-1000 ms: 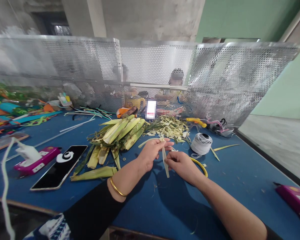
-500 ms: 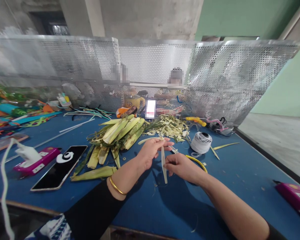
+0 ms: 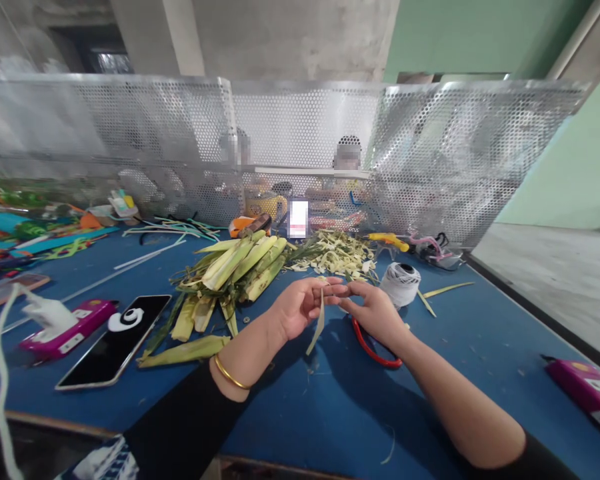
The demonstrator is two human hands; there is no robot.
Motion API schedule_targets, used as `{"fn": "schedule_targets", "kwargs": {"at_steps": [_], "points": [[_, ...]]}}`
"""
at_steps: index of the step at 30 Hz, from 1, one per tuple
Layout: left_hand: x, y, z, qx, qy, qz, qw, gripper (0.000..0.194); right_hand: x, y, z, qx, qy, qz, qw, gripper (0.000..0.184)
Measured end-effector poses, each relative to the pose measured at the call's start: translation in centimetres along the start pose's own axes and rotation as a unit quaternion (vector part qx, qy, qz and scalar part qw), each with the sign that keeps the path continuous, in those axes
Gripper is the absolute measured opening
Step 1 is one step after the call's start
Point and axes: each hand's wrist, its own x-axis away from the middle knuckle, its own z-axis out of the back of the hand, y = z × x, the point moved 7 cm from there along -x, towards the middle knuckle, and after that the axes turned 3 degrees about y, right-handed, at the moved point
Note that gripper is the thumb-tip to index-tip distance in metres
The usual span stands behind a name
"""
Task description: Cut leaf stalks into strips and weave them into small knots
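Note:
My left hand (image 3: 303,308) is closed in a pinch on a narrow pale corn husk strip (image 3: 319,327), whose free end hangs below the fingers. My right hand (image 3: 375,308) meets it, thumb and forefinger together close to the left fingertips. Whether those right fingertips touch the strip is hard to see. Beneath the right palm curves the red loop handle of what look like scissors (image 3: 376,352), tucked in that hand; the blades are hidden. To the right, just behind the hand, stands a spool of white thread (image 3: 401,283).
A pile of corn husks (image 3: 240,267) lies left of my hands, with husk scraps (image 3: 336,252) behind them. A phone (image 3: 117,343) and a purple power strip (image 3: 70,327) are at left; another power strip (image 3: 587,393) is at right. A perforated metal screen (image 3: 300,123) bounds the back.
My right hand has moved up and toward the left fingertips, off the strip's lower part. The strip's hanging end now leans left. A red handle shows below the right hand where a yellow one showed.

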Motion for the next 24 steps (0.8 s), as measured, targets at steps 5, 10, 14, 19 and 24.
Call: {"fn": "schedule_targets", "kwargs": {"at_steps": [5,10,14,19,24], "points": [[0.1,-0.1,-0.2,-0.021,-0.006,-0.002,1.0,0.023,0.2,-0.5,-0.2,0.015,0.031,0.022,0.999,0.015],[0.3,0.5,-0.1,-0.1,0.018,-0.082,0.991,0.02,0.2,-1.5,0.2,0.041,-0.028,0.06,0.997,0.021],[0.6,0.4,-0.6,-0.19,0.006,-0.087,0.978,0.02,-0.2,-1.9,2.3,-0.009,0.014,0.047,0.999,0.022],[1.9,-1.7,-2.7,-0.313,-0.132,0.002,0.941,0.032,-0.2,-1.9,2.9,-0.084,0.039,0.044,0.995,0.028],[2.9,-3.3,-3.6,-0.311,-0.203,0.072,0.926,0.037,1.8,-1.0,-2.3,-0.253,-0.235,-0.147,0.927,0.053]]}}
